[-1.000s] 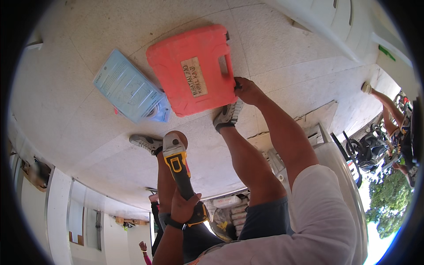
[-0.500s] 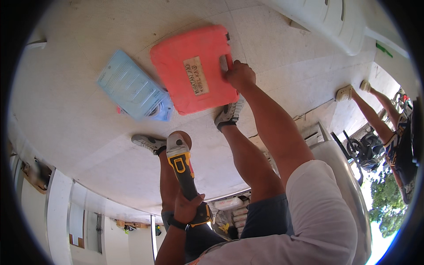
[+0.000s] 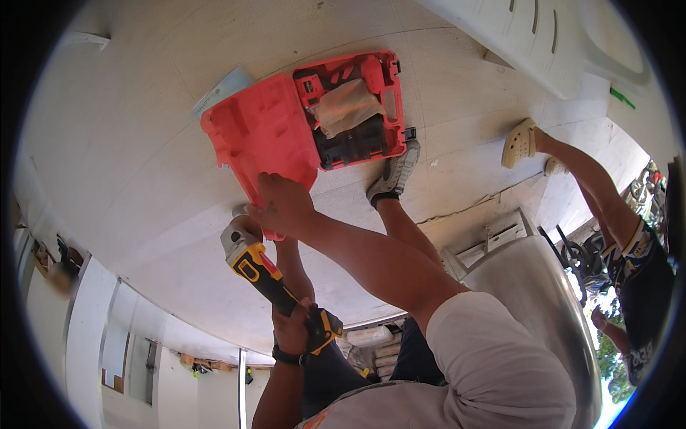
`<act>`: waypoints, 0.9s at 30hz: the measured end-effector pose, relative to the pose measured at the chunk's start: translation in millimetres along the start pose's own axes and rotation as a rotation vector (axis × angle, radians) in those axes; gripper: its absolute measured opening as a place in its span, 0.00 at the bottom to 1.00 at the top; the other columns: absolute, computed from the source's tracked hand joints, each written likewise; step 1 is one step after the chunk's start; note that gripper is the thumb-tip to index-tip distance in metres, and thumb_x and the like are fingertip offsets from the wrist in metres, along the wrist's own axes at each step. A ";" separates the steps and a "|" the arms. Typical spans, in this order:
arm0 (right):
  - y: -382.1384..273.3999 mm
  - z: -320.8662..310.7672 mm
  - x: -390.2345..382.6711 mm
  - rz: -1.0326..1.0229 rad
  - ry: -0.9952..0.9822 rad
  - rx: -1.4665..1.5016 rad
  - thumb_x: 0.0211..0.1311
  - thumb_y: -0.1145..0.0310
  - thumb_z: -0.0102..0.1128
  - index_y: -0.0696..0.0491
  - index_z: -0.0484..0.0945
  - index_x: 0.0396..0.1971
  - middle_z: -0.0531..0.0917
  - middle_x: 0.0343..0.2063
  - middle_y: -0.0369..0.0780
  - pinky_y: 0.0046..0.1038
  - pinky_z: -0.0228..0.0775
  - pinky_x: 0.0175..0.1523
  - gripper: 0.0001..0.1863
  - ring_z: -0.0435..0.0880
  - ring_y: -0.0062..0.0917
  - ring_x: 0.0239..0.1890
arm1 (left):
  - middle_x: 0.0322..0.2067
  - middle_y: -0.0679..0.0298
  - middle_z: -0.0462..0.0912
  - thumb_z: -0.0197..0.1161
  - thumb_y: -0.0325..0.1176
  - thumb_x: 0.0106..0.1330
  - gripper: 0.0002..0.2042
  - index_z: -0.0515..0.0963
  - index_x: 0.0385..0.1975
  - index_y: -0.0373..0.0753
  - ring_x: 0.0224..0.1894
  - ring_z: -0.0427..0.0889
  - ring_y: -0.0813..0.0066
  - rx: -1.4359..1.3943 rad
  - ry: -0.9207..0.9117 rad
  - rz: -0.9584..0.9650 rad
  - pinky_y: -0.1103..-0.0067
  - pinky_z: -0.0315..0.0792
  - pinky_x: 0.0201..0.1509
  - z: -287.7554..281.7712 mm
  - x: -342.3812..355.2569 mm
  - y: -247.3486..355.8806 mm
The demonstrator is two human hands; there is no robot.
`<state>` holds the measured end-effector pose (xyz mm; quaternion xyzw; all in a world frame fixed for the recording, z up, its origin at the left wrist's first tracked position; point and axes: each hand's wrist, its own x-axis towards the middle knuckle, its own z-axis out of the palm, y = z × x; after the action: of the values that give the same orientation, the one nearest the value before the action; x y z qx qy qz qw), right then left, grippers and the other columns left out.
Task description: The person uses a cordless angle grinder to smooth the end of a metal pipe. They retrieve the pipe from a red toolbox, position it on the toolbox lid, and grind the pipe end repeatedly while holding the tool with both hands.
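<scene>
My left hand (image 3: 290,325) grips the body of a black and yellow angle grinder (image 3: 254,264), whose grey head and disc point forward. My right hand (image 3: 281,204) holds the near edge of the red case lid (image 3: 251,118), which is swung open toward the left. The case body (image 3: 389,111) lies on the floor, holding black fitted parts (image 3: 354,143) and a brownish translucent bag (image 3: 346,107). Light blue packaging (image 3: 214,96) is partly hidden under the lid. My sneakered right foot (image 3: 391,171) is beside the case.
A white plastic chair (image 3: 529,43) is at upper right. Another person (image 3: 614,207) in cream clogs stands at right. A metal surface (image 3: 529,307) is beside my right arm. Stacked sacks (image 3: 386,350) and white walls (image 3: 179,379) show along the lower edge.
The red case has gone from closed to open, its lid swung left over the blue packaging. My right hand moved left onto the lid. The other person's legs came further into view.
</scene>
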<state>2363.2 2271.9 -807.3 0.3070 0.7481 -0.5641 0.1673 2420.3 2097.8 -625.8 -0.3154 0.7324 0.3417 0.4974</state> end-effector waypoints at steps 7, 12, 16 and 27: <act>105.0 29.7 -7.6 0.309 0.376 0.136 0.59 0.55 0.69 0.61 0.72 0.51 0.80 0.50 0.55 0.45 0.75 0.58 0.29 0.81 0.47 0.56 | 0.29 0.61 0.82 0.68 0.32 0.67 0.10 0.73 0.40 0.36 0.31 0.86 0.70 -0.166 -0.049 0.043 0.74 0.82 0.38 -43.6 51.9 -20.9; 218.2 -19.8 -4.1 0.786 0.530 -0.276 0.51 0.53 0.77 0.62 0.63 0.64 0.72 0.62 0.58 0.48 0.68 0.67 0.47 0.72 0.51 0.67 | 0.29 0.61 0.82 0.68 0.31 0.67 0.12 0.73 0.43 0.35 0.32 0.86 0.70 -0.173 -0.005 0.010 0.73 0.83 0.38 -45.4 63.0 -26.3; 241.9 -40.6 -8.8 0.774 0.335 -0.278 0.48 0.51 0.78 0.62 0.65 0.61 0.78 0.57 0.56 0.46 0.67 0.68 0.47 0.77 0.49 0.62 | 0.29 0.60 0.82 0.66 0.31 0.68 0.13 0.72 0.47 0.35 0.33 0.86 0.68 -0.254 -0.032 0.013 0.73 0.83 0.40 -48.6 47.7 -31.3; -48.3 -153.7 -153.1 0.137 0.292 0.715 0.53 0.69 0.76 0.60 0.63 0.66 0.78 0.56 0.42 0.31 0.69 0.66 0.41 0.77 0.25 0.59 | 0.31 0.59 0.83 0.66 0.33 0.70 0.13 0.73 0.47 0.36 0.35 0.86 0.66 -0.703 -0.138 0.162 0.70 0.83 0.40 -98.3 -62.2 89.7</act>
<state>2462.4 2367.5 -632.9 0.4722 0.4979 -0.7271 -0.0210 2317.0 2076.2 -523.7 -0.3842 0.5575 0.6315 0.3780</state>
